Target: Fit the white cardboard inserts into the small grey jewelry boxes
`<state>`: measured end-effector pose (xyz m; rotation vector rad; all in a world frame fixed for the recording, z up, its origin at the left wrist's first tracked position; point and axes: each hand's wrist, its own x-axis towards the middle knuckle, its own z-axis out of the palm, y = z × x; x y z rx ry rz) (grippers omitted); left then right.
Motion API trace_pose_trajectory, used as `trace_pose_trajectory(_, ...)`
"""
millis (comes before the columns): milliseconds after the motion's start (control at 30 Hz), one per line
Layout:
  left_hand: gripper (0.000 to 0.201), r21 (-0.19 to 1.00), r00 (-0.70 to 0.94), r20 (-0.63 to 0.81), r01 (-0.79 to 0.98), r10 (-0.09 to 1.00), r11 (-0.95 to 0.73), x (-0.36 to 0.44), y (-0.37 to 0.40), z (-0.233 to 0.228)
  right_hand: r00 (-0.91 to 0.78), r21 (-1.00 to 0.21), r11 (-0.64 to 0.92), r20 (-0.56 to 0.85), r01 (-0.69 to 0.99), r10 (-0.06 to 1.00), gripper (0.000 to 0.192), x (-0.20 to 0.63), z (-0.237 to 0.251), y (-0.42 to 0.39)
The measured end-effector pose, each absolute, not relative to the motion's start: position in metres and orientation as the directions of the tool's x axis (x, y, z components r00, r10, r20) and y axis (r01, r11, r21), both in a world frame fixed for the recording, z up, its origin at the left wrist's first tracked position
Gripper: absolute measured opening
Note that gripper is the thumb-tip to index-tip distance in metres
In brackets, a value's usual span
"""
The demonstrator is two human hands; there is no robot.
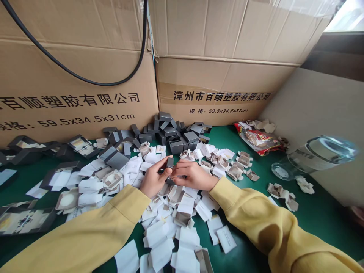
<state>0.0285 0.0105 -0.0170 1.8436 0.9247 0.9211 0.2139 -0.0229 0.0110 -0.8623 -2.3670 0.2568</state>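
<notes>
Between my two hands is a small dark grey box [170, 163], held upright over the pile of papers. My left hand [155, 177] grips it, with thumb and fingers closed around its left side. The fingers of my right hand [190, 173] are bent together at the box's lower right side; what exactly they pinch is hidden. Below and around my hands lie many white folded papers [159, 231] and small open card trays [182, 218]. Just behind my hands is a heap of similar dark grey boxes [176, 147].
Two large cardboard cartons [76, 72] [216, 79] wall off the back of the green table [244, 235]. A black cable [99, 83] hangs in front. At right are a red snack bag [257, 140] and a clear cup [309, 159]. Opened dark boxes [28, 220] lie at left.
</notes>
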Motion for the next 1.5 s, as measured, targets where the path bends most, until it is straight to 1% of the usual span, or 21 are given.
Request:
trace_pose_trajectory(133, 0.062, 0.921, 0.411, 0.205, 0.226, 0.888, -0.317, 0.029, 0.011, -0.016, -0.587, -0.299, 0.794, 0.547, 0.529, 0.597, 0.021, 0.214, 0.003, -0.027)
trace_pose_trajectory(267, 0.059, 0.944, 0.307, 0.186, 0.207, 0.934, -0.256, 0.031, 0.012, -0.015, -0.630, -0.192, 0.826, 0.562, 0.530, 0.536, 0.035, 0.213, -0.001, -0.026)
trace_pose_trajectory(400, 0.058, 0.966, 0.241, 0.146, 0.174, 0.959, -0.191, 0.032, 0.014, -0.017, -0.625, -0.168, 0.812, 0.558, 0.558, 0.545, 0.031, 0.211, -0.003, -0.024)
trace_pose_trajectory(533, 0.055, 0.961, 0.237, 0.152, 0.189, 0.959, -0.200, 0.032, 0.014, -0.017, -0.609, -0.158, 0.789, 0.553, 0.594, 0.569, 0.029, 0.208, -0.005, -0.025)
trace_pose_trajectory(600, 0.055, 0.957, 0.244, 0.158, 0.203, 0.957, -0.210, 0.032, 0.013, -0.016, -0.604, -0.166, 0.779, 0.543, 0.604, 0.584, 0.028, 0.207, -0.006, -0.026)
trace_pose_trajectory(700, 0.053, 0.959, 0.270, 0.178, 0.167, 0.946, -0.228, 0.032, 0.012, -0.013, -0.578, -0.215, 0.770, 0.549, 0.601, 0.604, 0.028, 0.208, -0.007, -0.027)
trace_pose_trajectory(867, 0.051, 0.967, 0.241, 0.197, 0.115, 0.950, -0.229, 0.032, 0.014, -0.015, -0.461, -0.317, 0.724, 0.600, 0.613, 0.653, 0.033, 0.208, -0.007, -0.028)
trace_pose_trajectory(967, 0.049, 0.971, 0.212, 0.178, 0.121, 0.961, -0.206, 0.031, 0.014, -0.018, -0.465, -0.322, 0.738, 0.611, 0.593, 0.641, 0.032, 0.207, -0.005, -0.027)
trace_pose_trajectory(1100, 0.047, 0.978, 0.185, 0.143, 0.124, 0.972, -0.167, 0.031, 0.013, -0.017, -0.511, -0.291, 0.764, 0.602, 0.576, 0.614, 0.031, 0.208, -0.002, -0.025)
trace_pose_trajectory(1233, 0.047, 0.975, 0.198, 0.145, 0.138, 0.970, -0.174, 0.031, 0.012, -0.014, -0.533, -0.296, 0.761, 0.570, 0.577, 0.626, 0.031, 0.208, -0.004, -0.024)
trace_pose_trajectory(1300, 0.046, 0.970, 0.206, 0.165, 0.141, 0.964, -0.196, 0.031, 0.012, -0.015, -0.507, -0.324, 0.750, 0.578, 0.577, 0.639, 0.033, 0.209, -0.007, -0.025)
trace_pose_trajectory(1400, 0.045, 0.966, 0.193, 0.201, 0.124, 0.961, -0.227, 0.029, 0.013, -0.017, -0.422, -0.366, 0.716, 0.616, 0.595, 0.665, 0.040, 0.209, -0.010, -0.025)
trace_pose_trajectory(1500, 0.045, 0.974, 0.171, 0.190, 0.087, 0.967, -0.207, 0.030, 0.013, -0.019, -0.389, -0.349, 0.708, 0.647, 0.614, 0.656, 0.042, 0.209, -0.009, -0.025)
